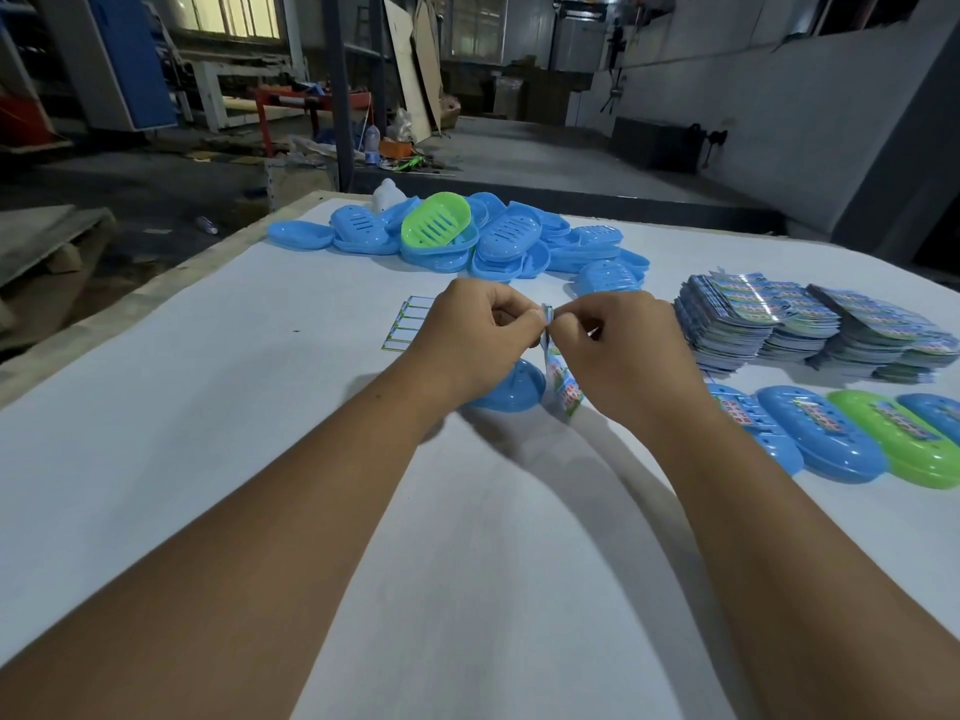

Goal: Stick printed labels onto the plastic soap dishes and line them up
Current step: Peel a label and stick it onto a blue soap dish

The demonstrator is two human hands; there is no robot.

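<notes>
Head view: your left hand (470, 335) and right hand (615, 350) both pinch a label strip (558, 374), peeling it above a blue soap dish (506, 389) mid-bench. Next, press it on squarely, then join the row (852, 439) at the right edge.

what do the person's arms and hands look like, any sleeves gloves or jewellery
Both forearms are bare right up to the frame's lower edge, so no sleeves show. The left hand and the right hand wear no gloves. No watch, bracelet or ring is visible on the wrists and fingers that show. No markings or tape on either arm.
</notes>
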